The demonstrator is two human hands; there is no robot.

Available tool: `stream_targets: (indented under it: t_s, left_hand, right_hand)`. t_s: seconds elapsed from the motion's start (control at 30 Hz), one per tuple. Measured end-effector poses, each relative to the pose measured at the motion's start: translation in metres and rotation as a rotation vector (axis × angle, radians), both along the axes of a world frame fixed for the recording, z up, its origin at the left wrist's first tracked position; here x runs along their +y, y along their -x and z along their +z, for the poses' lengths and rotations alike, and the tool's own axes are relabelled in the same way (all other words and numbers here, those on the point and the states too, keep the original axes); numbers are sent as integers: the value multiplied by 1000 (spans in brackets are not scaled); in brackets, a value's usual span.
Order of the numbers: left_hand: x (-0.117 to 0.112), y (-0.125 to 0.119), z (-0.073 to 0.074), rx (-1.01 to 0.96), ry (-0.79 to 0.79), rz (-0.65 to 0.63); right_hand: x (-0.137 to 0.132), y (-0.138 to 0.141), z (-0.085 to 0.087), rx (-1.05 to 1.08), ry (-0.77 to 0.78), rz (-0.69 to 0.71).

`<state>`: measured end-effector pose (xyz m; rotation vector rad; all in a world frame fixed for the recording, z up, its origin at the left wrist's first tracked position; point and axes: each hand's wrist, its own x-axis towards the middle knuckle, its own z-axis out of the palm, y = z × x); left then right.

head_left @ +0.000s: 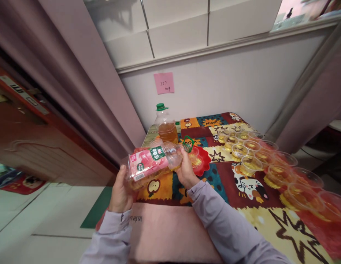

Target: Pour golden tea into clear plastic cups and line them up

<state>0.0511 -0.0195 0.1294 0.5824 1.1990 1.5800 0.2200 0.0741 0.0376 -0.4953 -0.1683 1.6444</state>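
Note (164, 83) reads "357" beyond the held, pink-labelled bottle (155, 161).

Pale lilac long sleeves (225, 220), loosely creased, end in matching cuffs (197, 190) and leave the fingers (121, 175) bare.

A pink note (164, 83), handwritten with 357, is stuck to the pale wall (214, 80), above which white panels (178, 33) are divided by dark lines. At the left, a brown door (30, 132) is flanked by a mauve curtain (79, 84); another curtain (314, 91) is hung at the right. The pale floor (60, 216) is tiled.
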Motion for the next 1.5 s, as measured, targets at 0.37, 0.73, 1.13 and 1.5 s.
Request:
stream_targets:
  t_s: [0.37, 0.73, 1.13, 1.5]
  left_hand:
    - [0, -3, -1, 29, 3, 18]
    - [1, 1, -3, -7, 13, -10]
    - [0, 3, -11, 16, 23, 6]
    - [-6, 10, -45, -124, -34, -20]
  right_hand:
    - [0, 2, -2, 10, 3, -12]
    - [2, 2, -7, -10, -17, 0]
    - [0, 2, -1, -6, -16, -32]
    - [-7, -7, 7, -216, -64, -139]
